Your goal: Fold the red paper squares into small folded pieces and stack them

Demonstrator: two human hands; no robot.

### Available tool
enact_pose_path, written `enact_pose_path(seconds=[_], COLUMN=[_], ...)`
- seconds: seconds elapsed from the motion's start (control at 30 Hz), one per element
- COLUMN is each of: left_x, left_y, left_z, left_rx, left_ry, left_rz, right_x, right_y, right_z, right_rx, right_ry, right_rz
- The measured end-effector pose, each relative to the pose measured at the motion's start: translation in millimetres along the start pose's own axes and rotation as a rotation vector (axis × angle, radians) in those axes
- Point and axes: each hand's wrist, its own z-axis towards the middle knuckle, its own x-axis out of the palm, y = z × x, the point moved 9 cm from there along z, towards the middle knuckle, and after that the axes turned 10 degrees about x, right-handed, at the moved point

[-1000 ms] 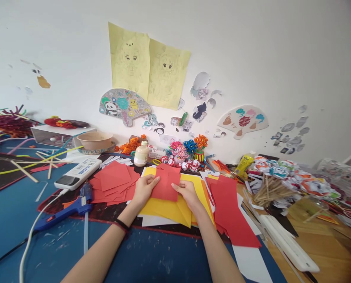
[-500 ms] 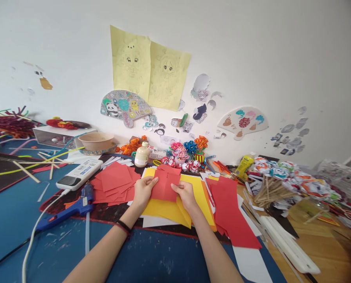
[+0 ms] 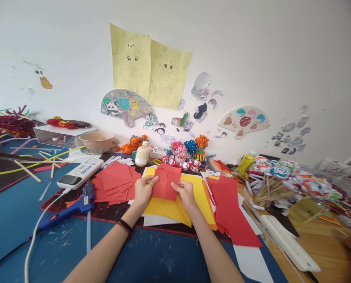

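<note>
Pinching a folded red paper (image 3: 166, 184) from both sides, the left hand (image 3: 144, 190) and right hand (image 3: 185, 193) close their fingers (image 3: 151, 181) on its edges, just above yellow sheets (image 3: 175, 206) on the worktop (image 3: 151, 255). Loose red squares (image 3: 114, 182) lie left, by a blue glue gun (image 3: 72, 206). Farther back, a tan bowl (image 3: 95, 140), contents unseen, and a small bottle (image 3: 141, 154) stand near the white wall (image 3: 252, 59) with its yellow drawings (image 3: 148, 67).

The fingertips of both hands are hidden behind the red paper piece (image 3: 165, 183). Much of the yellow sheets (image 3: 197, 193) beneath it is covered by it. Both forearms are cut off at the bottom edge. The bottle (image 3: 141, 154) label behind it cannot be read.
</note>
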Motion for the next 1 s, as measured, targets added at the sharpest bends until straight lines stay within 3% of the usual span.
enact_pose_path(seconds=[0.4, 0.67, 0.87, 1.0], left_x=[3.6, 1.3, 12.5, 10.4], left_y=[6, -14, -15, -7], left_z=[-1, 0, 3, 3], left_rx=[-0.045, 0.051, 0.069, 0.058], left_ry=[-0.050, -0.068, 0.132, 0.115], left_rz=[-0.232, -0.116, 0.158, 0.196], right_x=[-7, 17, 5, 3], right_y=[-4, 12, 11, 1], right_z=[2, -9, -4, 1], right_rx=[-0.013, 0.017, -0.006, 0.044], right_ry=[-0.080, 0.203, 0.096, 0.070], right_rz=[0.016, -0.129, -0.101, -0.043])
